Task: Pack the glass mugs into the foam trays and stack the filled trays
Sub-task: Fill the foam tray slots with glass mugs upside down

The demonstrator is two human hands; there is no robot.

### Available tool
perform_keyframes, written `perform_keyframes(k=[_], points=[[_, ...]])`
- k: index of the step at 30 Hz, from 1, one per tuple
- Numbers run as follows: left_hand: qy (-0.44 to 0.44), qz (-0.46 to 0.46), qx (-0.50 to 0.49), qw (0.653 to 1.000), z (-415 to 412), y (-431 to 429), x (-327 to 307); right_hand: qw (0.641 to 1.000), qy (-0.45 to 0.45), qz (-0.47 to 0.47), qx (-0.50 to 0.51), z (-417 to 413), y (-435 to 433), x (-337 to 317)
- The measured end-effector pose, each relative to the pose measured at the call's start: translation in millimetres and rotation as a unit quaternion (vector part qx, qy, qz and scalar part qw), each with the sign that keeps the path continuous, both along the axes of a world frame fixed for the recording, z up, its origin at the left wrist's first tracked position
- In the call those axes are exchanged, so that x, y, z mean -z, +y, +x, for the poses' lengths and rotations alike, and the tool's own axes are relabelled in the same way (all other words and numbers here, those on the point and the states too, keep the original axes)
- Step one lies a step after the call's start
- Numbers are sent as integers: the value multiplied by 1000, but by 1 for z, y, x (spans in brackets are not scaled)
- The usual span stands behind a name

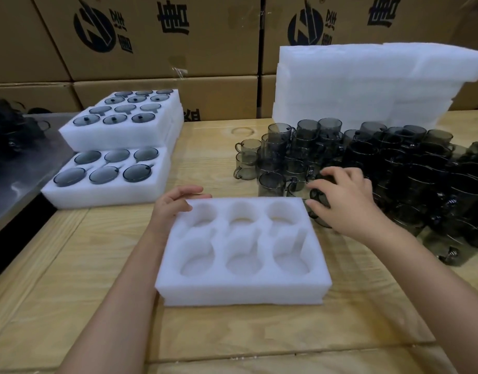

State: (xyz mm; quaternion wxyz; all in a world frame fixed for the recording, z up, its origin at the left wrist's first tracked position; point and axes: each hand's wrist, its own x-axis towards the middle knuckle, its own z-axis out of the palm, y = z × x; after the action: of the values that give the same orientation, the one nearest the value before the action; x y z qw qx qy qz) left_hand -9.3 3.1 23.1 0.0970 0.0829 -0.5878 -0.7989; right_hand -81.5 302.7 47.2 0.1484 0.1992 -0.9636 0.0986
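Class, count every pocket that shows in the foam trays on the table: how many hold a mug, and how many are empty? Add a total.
Pockets holding a mug: 18 (6 in the near left tray, 12 in the foam behind it)
Empty pockets: 6, all in the front tray
Total: 24

- Location type: warehouse packing station.
- Indicator: printed cardboard cartons (151, 36) stacked as a wall behind a wooden workbench (232, 333).
- Indicator: glass mugs (367, 163) in bulk, piled foam trays (367, 85), filled trays (111, 190) stacked.

Cardboard boxes (151, 49): black round logo (95, 31), large black characters (173, 17), none legible.
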Motion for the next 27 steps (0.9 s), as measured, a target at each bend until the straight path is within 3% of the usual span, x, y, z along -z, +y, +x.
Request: perform_keyframes(k=[3, 8, 16, 19, 22, 27], points=[[1, -1, -1, 1000, 0, 0, 0, 995, -58, 85, -12, -14, -11, 2], [-2, -1, 0, 1000, 0, 0, 0, 991, -90, 103, -14, -24, -17, 7], [-15, -12, -7, 1000, 0, -3, 0, 987, -146, -31, -55, -21, -9, -21], [-18, -13, -10, 1000, 0, -2, -1, 974, -127, -182, -49, -12, -3, -45], [-20, -14, -19, 1000, 0, 1, -2, 931, -166, -315, -76, 6, -7, -63], [-19, -6, -29, 999, 1, 4, -3, 928, -203, -301, -83, 28, -38, -58]])
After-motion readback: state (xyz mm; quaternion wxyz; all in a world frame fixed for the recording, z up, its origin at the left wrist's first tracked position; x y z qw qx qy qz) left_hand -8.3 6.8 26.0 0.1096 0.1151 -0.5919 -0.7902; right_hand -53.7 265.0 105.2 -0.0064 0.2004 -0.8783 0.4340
